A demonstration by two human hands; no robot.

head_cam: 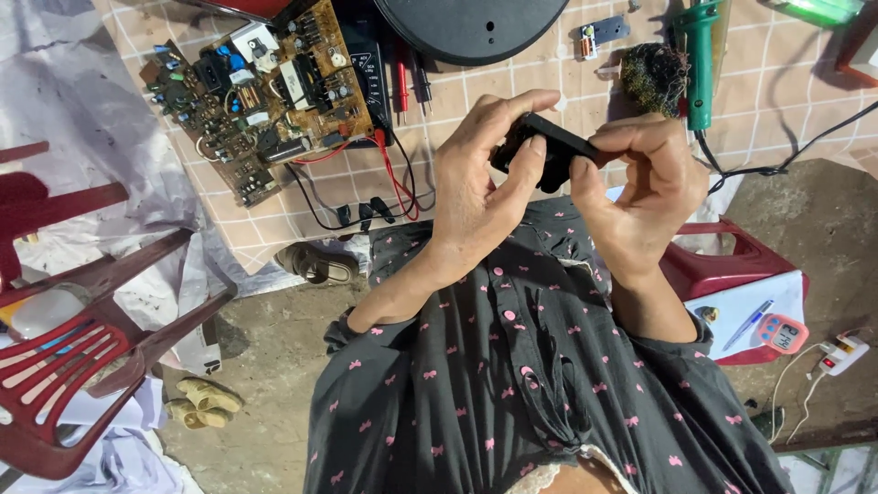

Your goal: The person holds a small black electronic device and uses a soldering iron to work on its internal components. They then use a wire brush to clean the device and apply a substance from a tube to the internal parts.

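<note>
A small black electronic part (pixel 546 146) is held up in front of me with both hands. My left hand (pixel 480 187) wraps its left end, thumb and fingers pinching it. The part's right end sits between thumb and forefinger of my right hand (pixel 640 187). The part hangs above my lap, over my dark dress with pink bows. Beyond my hands, on the tiled mat, lies a brown circuit board (pixel 261 96) crowded with components, and a black multimeter (pixel 366 69) with red and black leads lies beside it.
A green-handled soldering iron (pixel 700 64) and a dark wire-wool pad (pixel 654 78) lie at the upper right. A black round disc (pixel 471 27) sits at top. Red plastic chair (pixel 64 366) stands left; a red stool (pixel 732 274) with paper, pen and small timer stands right.
</note>
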